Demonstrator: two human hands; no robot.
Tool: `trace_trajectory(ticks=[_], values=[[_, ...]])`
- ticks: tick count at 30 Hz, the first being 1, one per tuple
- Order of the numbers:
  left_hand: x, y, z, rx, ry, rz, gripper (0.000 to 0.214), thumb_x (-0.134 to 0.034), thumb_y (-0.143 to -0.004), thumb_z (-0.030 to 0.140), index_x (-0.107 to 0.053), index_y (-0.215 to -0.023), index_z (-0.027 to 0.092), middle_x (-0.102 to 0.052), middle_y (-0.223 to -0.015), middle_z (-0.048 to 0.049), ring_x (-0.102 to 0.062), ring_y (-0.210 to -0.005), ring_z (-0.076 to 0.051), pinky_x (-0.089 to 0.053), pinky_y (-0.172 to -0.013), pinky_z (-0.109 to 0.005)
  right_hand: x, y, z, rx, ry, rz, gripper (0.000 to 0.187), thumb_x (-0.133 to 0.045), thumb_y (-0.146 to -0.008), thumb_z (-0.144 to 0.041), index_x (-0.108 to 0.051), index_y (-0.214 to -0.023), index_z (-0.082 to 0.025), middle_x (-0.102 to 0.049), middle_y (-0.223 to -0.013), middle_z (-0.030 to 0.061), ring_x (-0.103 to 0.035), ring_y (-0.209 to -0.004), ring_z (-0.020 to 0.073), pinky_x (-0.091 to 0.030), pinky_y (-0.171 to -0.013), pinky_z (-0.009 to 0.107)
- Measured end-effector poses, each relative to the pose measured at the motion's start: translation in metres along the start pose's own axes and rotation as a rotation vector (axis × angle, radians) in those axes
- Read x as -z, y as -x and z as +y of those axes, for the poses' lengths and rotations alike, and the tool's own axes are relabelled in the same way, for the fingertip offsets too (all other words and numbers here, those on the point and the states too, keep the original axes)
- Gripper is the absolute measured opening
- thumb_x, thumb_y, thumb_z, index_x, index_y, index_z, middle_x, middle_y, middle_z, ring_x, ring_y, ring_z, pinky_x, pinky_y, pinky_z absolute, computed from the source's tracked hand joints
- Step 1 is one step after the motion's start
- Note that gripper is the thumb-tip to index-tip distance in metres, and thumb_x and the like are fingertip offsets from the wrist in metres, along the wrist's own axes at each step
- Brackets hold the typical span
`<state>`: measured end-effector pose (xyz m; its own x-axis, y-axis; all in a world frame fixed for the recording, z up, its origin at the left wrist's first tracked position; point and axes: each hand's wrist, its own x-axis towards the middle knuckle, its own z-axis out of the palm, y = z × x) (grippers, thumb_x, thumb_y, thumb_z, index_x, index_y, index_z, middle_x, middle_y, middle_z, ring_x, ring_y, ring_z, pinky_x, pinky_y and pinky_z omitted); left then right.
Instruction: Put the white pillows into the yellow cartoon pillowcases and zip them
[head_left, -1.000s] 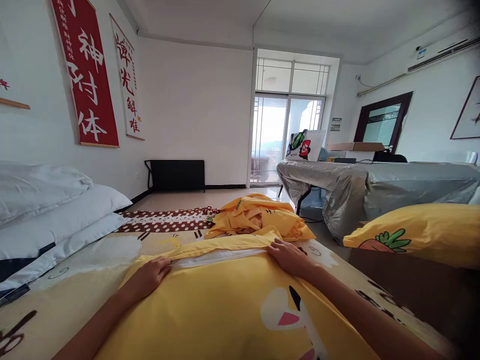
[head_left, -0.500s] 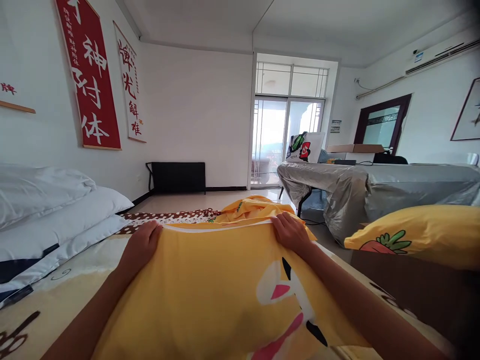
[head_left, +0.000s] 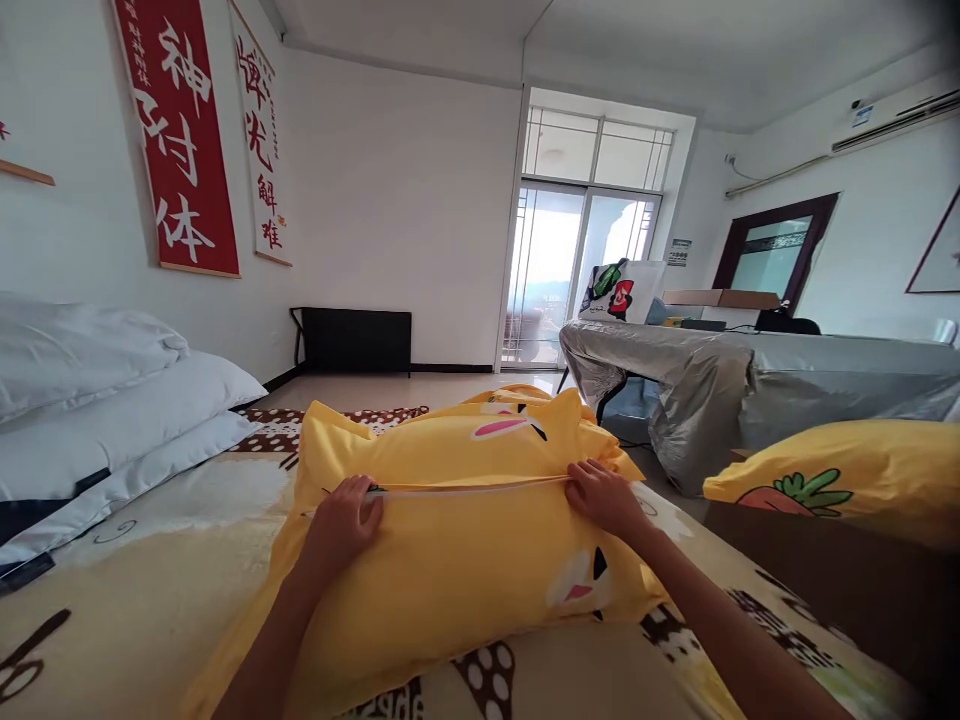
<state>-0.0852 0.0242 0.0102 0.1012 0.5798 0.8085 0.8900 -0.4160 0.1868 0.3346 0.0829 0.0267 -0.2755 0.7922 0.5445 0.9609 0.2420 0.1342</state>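
Note:
A puffy yellow pillowcase [head_left: 450, 580] with a white and pink cartoon print lies in front of me on a patterned blanket [head_left: 180, 570]. A pale zipper edge [head_left: 472, 490] runs across its upper middle. My left hand [head_left: 349, 520] is closed on the left part of this edge, its thumb and fingers together. At the right end, the fingers of my right hand [head_left: 600, 495] are curled over the same edge. Past the edge, the far part of the pillowcase rises with two pointed corners. Its inside is hidden. More yellow cloth lies behind it.
White pillows [head_left: 172, 400] are stacked at the left. A yellow carrot-print pillow [head_left: 862, 480] rests on a brown box [head_left: 817, 550] at the right. Beyond stands a table under silvery plastic [head_left: 675, 370]. A folded black panel [head_left: 356, 340] leans against the far wall.
The pillowcase, stretched tall and flat before, now lies lower and puffed out, with its far part in view beyond the zipper edge. Both hands have moved lower and to the right.

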Motion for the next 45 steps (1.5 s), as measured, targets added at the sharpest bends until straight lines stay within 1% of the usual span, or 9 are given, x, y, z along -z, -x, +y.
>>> trace_trajectory(ticks=[3,6,11,14,18,22,32,38,45], values=[[0.01,-0.006,0.005,0.093,0.07,-0.101,0.012,-0.043,-0.084,0.026,-0.053,-0.08,0.02,-0.065,-0.077,-0.003,-0.063,-0.073,-0.02,-0.048,-0.064,-0.03,-0.003,-0.011,-0.025,-0.108,0.018,-0.011,0.013,-0.047,-0.08,-0.014,-0.059,-0.076,-0.015,-0.064,-0.083,0.0105,-0.055,-0.087,0.0229,-0.035,-0.071,0.03],[0.027,-0.01,0.016,0.198,0.184,-0.258,0.014,-0.04,-0.086,0.027,-0.051,-0.08,0.02,-0.062,-0.081,-0.0044,-0.061,-0.079,-0.022,-0.047,-0.071,-0.034,0.015,-0.021,-0.082,-0.121,-0.034,0.036,0.022,-0.047,-0.079,-0.009,-0.062,-0.094,-0.014,-0.063,-0.104,0.0149,-0.053,-0.101,0.0271,-0.036,-0.081,0.036],[0.055,-0.008,0.035,0.255,0.316,-0.445,0.017,-0.039,-0.09,0.03,-0.052,-0.087,0.02,-0.06,-0.089,-0.005,-0.058,-0.087,-0.022,-0.044,-0.079,-0.036,0.057,-0.019,-0.206,0.292,-0.624,0.103,0.039,-0.056,-0.08,-0.01,-0.054,-0.117,-0.019,-0.059,-0.122,0.0074,-0.05,-0.112,0.0213,-0.031,-0.095,0.035],[0.07,-0.005,0.041,0.284,0.357,-0.535,0.017,-0.04,-0.092,0.031,-0.053,-0.088,0.021,-0.06,-0.09,-0.0033,-0.057,-0.086,-0.02,-0.043,-0.08,-0.033,0.058,-0.013,-0.245,0.357,-0.82,0.163,0.015,-0.053,-0.088,-0.013,-0.059,-0.098,-0.021,-0.066,-0.095,0.0012,-0.055,-0.09,0.0158,-0.032,-0.086,0.032],[0.079,-0.003,0.044,0.272,0.34,-0.654,0.013,-0.042,-0.092,0.027,-0.054,-0.089,0.022,-0.059,-0.09,-0.001,-0.056,-0.087,-0.017,-0.042,-0.08,-0.029,0.037,-0.005,-0.25,0.35,-0.93,0.335,0.019,-0.044,-0.094,-0.012,-0.054,-0.08,-0.018,-0.061,-0.075,0.0004,-0.048,-0.072,0.0134,-0.031,-0.074,0.029],[0.084,-0.005,0.036,0.24,0.362,-0.71,0.01,-0.049,-0.09,0.026,-0.056,-0.096,0.023,-0.059,-0.097,0.0005,-0.055,-0.093,-0.016,-0.042,-0.083,-0.026,0.029,-0.001,-0.242,0.387,-0.977,0.339,0.016,-0.044,-0.093,-0.009,-0.051,-0.081,-0.018,-0.056,-0.074,0.0005,-0.044,-0.071,0.0134,-0.031,-0.072,0.028],[0.105,-0.006,-0.005,0.294,0.356,-0.666,0.027,-0.046,-0.093,0.042,-0.063,-0.105,0.025,-0.062,-0.108,-0.0011,-0.055,-0.106,-0.017,-0.04,-0.095,-0.028,0.033,0.0,-0.241,0.385,-1.024,0.353,0.017,-0.044,-0.092,-0.008,-0.05,-0.08,-0.018,-0.053,-0.071,0.0007,-0.041,-0.069,0.0138,-0.031,-0.071,0.029],[0.099,-0.006,-0.005,0.305,0.354,-0.708,0.019,-0.051,-0.089,0.032,-0.066,-0.091,0.022,-0.063,-0.095,-0.0016,-0.056,-0.088,-0.017,-0.043,-0.079,-0.026,0.034,-0.001,-0.242,0.393,-1.007,0.371,0.018,-0.044,-0.092,-0.007,-0.05,-0.079,-0.018,-0.053,-0.071,0.001,-0.041,-0.069,0.014,-0.031,-0.07,0.029],[0.099,-0.005,-0.003,0.282,0.356,-0.636,0.016,-0.05,-0.088,0.025,-0.065,-0.087,0.021,-0.061,-0.088,-0.0014,-0.055,-0.081,-0.014,-0.042,-0.073,-0.024,0.036,-0.001,-0.24,0.404,-0.998,0.39,0.019,-0.043,-0.092,-0.007,-0.051,-0.079,-0.018,-0.052,-0.07,0.0008,-0.041,-0.068,0.0138,-0.032,-0.069,0.029]])
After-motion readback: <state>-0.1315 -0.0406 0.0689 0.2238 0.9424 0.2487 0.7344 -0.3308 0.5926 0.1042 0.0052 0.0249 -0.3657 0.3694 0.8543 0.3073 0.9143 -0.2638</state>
